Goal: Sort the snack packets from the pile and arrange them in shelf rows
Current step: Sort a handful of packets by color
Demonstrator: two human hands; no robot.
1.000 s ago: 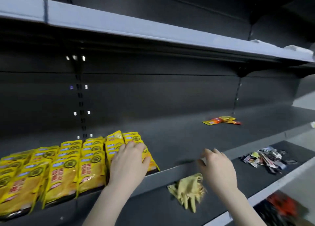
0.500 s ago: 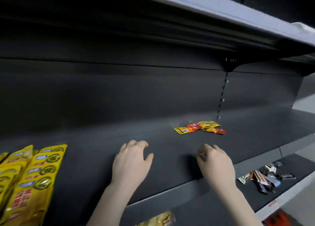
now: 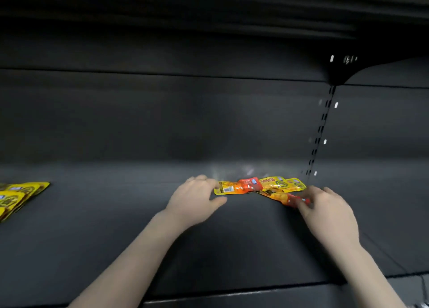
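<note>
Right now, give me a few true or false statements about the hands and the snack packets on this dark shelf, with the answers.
1. Both hands reach the small pile of yellow and orange-red snack packets. True.
2. The left hand holds a packet in the air. False: it lies at the pile's left end, on the dark metal shelf.
3. The right hand touches the pile's right end. True.
4. The row of yellow packets lies right of the pile. False: it is at the far left.
</note>
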